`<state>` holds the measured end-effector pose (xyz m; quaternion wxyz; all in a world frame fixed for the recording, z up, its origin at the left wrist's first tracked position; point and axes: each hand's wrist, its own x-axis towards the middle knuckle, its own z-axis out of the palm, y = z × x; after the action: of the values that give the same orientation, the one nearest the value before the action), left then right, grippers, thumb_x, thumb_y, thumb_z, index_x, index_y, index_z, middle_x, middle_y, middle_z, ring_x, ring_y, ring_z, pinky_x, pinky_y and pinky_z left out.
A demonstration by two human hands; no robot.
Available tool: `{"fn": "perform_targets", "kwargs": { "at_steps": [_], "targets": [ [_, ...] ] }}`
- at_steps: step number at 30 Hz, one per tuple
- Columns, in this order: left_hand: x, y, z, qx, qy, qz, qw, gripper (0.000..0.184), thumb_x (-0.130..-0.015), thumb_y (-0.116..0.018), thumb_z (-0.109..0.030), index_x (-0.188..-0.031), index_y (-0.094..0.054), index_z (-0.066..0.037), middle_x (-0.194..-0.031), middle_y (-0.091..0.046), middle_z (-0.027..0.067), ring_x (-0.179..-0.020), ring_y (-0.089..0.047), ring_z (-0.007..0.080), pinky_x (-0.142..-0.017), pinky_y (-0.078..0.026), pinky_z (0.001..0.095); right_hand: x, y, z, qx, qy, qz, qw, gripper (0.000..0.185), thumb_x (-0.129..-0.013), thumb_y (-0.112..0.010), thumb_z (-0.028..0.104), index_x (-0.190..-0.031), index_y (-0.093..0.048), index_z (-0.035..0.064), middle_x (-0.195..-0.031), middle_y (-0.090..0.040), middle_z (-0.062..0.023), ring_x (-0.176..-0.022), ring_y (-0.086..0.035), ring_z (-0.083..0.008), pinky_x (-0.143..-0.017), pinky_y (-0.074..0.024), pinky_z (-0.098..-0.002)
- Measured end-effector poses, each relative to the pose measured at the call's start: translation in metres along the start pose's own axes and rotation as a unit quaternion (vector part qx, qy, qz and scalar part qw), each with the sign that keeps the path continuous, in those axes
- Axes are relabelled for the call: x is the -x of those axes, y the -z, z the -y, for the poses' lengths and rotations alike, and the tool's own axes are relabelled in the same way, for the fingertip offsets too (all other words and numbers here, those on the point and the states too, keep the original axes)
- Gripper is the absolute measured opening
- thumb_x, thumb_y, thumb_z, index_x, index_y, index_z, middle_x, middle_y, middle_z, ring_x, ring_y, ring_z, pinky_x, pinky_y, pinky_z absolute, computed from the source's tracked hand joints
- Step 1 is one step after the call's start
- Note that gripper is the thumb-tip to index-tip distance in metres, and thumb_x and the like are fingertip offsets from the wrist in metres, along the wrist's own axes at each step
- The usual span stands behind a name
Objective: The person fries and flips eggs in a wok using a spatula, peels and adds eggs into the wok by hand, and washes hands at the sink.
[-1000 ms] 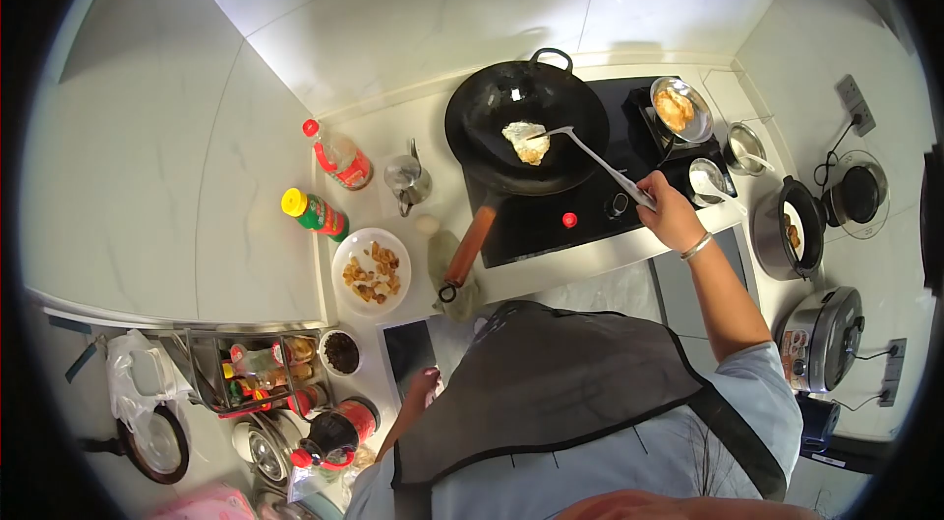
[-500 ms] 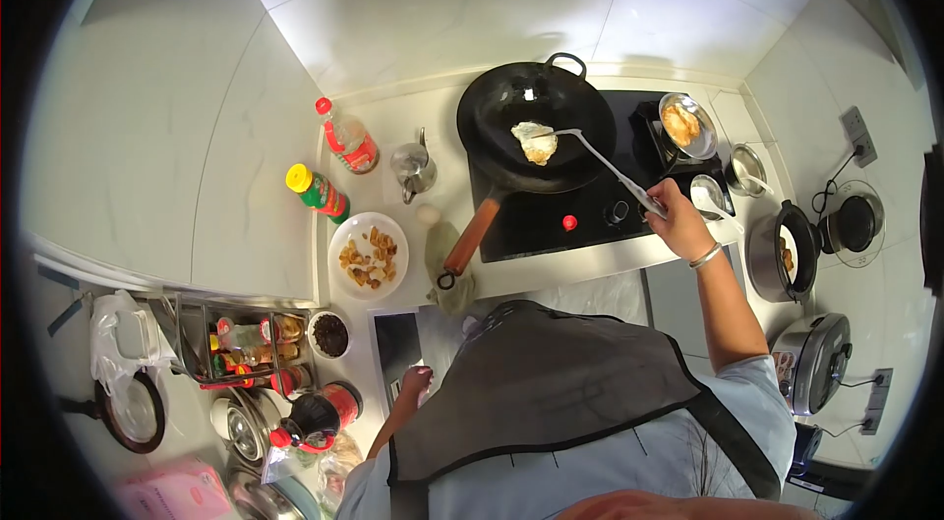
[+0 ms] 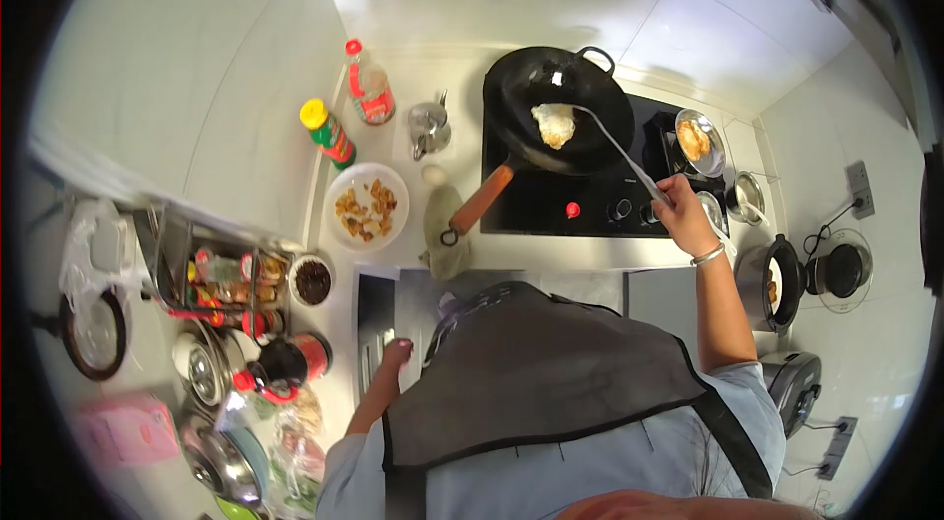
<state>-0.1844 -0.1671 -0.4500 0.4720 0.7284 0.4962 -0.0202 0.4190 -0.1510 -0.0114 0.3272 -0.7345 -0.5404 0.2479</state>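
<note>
My right hand (image 3: 685,215) is closed around the handle of a metal spatula (image 3: 627,158). The spatula's head meets a fried egg (image 3: 556,127), white with browned patches, inside a black wok (image 3: 511,107). On the stove's left burner area, the wok points its wooden handle (image 3: 482,198) toward me. Low beside the apron hangs my left hand (image 3: 397,353), its fingers curled in and nothing visible in them. Another fried egg (image 3: 693,140) lies in a metal bowl (image 3: 715,158) at the back right of the stove.
Left of the stove stand a white plate (image 3: 401,215) of browned pieces, an oil pot (image 3: 429,130), a yellow-capped bottle (image 3: 327,134) and a red-labelled bottle (image 3: 370,92). A whole egg (image 3: 434,176) sits near a greenish cloth (image 3: 447,225). A dark pot (image 3: 755,289) and rice cooker (image 3: 795,387) are at right.
The camera view has shifted and tilted, so the scene sits differently in frame. My right hand still holds the spatula at the fried egg, and my left hand still hangs low.
</note>
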Motion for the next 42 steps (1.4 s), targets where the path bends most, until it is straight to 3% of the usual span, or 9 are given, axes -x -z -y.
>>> {"fn": "perform_targets", "kwargs": {
  "at_steps": [3, 9, 15, 18, 24, 29, 31, 35, 42],
  "targets": [
    [-0.028, -0.051, 0.032, 0.156, 0.198, -0.049, 0.966, 0.026, -0.078, -0.058, -0.033, -0.08, -0.069, -0.01, -0.083, -0.066, 0.0195, -0.08, -0.064, 0.0369, -0.072, -0.05, 0.0441, 0.003, 0.003, 0.02, -0.006, -0.048, 0.008, 0.999, 0.022, -0.087, -0.06, 0.002, -0.105, -0.047, 0.0021, -0.078, -0.054, -0.0038, -0.068, -0.048, -0.0078, -0.061, -0.0402, -0.023],
    [-0.044, -0.094, 0.002, 0.195, 0.209, -0.131, 0.949, 0.032, -0.081, -0.054, -0.029, -0.091, -0.068, -0.003, -0.092, -0.065, 0.025, -0.091, -0.063, 0.0415, -0.079, -0.05, 0.0451, -0.004, 0.006, 0.007, 0.022, -0.034, 0.032, 0.999, 0.022, -0.09, -0.059, 0.012, -0.107, -0.047, 0.0044, -0.07, -0.052, 0.0002, -0.051, -0.04, -0.004, -0.043, -0.0308, -0.0208],
    [-0.035, -0.164, -0.028, 0.365, 0.237, -0.234, 0.869, 0.029, -0.074, -0.062, -0.024, -0.091, -0.07, -0.001, -0.087, -0.069, 0.0195, -0.085, -0.068, 0.0307, -0.077, -0.052, 0.0391, -0.024, 0.008, 0.026, 0.12, -0.031, 0.043, 0.991, 0.025, -0.09, -0.059, 0.014, -0.11, -0.048, 0.004, -0.07, -0.055, -0.0008, -0.046, -0.04, -0.0047, -0.039, -0.0297, -0.0214],
    [-0.013, -0.185, -0.04, 0.396, 0.244, -0.219, 0.858, 0.016, -0.078, -0.061, -0.014, -0.081, -0.067, 0.0, -0.069, -0.063, 0.0057, -0.06, -0.058, 0.0175, -0.055, -0.045, 0.0321, -0.036, 0.012, 0.026, 0.145, -0.018, 0.055, 0.988, 0.026, -0.09, -0.058, 0.016, -0.11, -0.048, 0.0048, -0.07, -0.054, -0.0009, -0.043, -0.038, -0.0036, -0.036, -0.0268, -0.0207],
    [-0.008, -0.289, 0.041, 0.119, 0.138, -0.14, 0.973, 0.026, -0.082, -0.05, -0.019, -0.07, -0.065, -0.002, -0.063, -0.062, 0.0112, -0.055, -0.06, 0.0222, -0.053, -0.046, 0.0394, -0.042, 0.013, 0.031, 0.152, -0.022, 0.066, 0.986, 0.027, -0.09, -0.06, 0.014, -0.111, -0.047, 0.003, -0.07, -0.056, -0.0022, -0.048, -0.043, -0.0061, -0.041, -0.0314, -0.0223],
    [0.015, -0.277, 0.039, -0.134, 0.096, -0.04, 0.986, 0.016, -0.073, -0.057, -0.015, -0.077, -0.07, -0.007, -0.087, -0.068, 0.0179, -0.082, -0.066, 0.0354, -0.071, -0.052, 0.0466, -0.029, 0.011, 0.008, 0.07, -0.014, 0.053, 0.996, 0.023, -0.09, -0.058, 0.009, -0.109, -0.047, 0.0043, -0.069, -0.052, 0.0003, -0.048, -0.039, -0.0052, -0.042, -0.0284, -0.0217],
    [0.022, -0.253, 0.036, 0.147, 0.196, -0.078, 0.966, 0.016, -0.075, -0.057, -0.016, -0.076, -0.07, -0.007, -0.086, -0.069, 0.0181, -0.085, -0.065, 0.0372, -0.074, -0.052, 0.0449, -0.023, 0.01, -0.017, 0.017, 0.001, 0.051, 0.999, 0.021, -0.09, -0.057, 0.008, -0.108, -0.046, 0.0052, -0.069, -0.051, 0.0013, -0.048, -0.038, -0.0044, -0.041, -0.0277, -0.0208],
    [0.024, -0.165, -0.023, 0.253, 0.224, -0.169, 0.926, 0.026, -0.083, -0.057, -0.027, -0.093, -0.068, -0.006, -0.095, -0.068, 0.0195, -0.091, -0.065, 0.0351, -0.081, -0.051, 0.0401, 0.002, 0.002, -0.032, -0.072, -0.043, 0.04, 0.996, 0.019, -0.091, -0.057, 0.008, -0.107, -0.047, 0.0073, -0.073, -0.051, 0.0017, -0.047, -0.036, -0.0022, -0.039, -0.0254, -0.0187],
    [-0.01, 0.015, -0.17, 0.144, 0.12, -0.215, 0.958, 0.026, -0.086, -0.058, -0.024, -0.103, -0.065, -0.005, -0.095, -0.068, 0.017, -0.091, -0.066, 0.0297, -0.079, -0.051, 0.0366, 0.027, -0.005, -0.043, -0.218, -0.084, 0.028, 0.972, 0.018, -0.093, -0.054, 0.007, -0.11, -0.047, 0.0079, -0.075, -0.052, 0.0005, -0.044, -0.034, -0.0006, -0.037, -0.0245, -0.0174]
  ]
}}
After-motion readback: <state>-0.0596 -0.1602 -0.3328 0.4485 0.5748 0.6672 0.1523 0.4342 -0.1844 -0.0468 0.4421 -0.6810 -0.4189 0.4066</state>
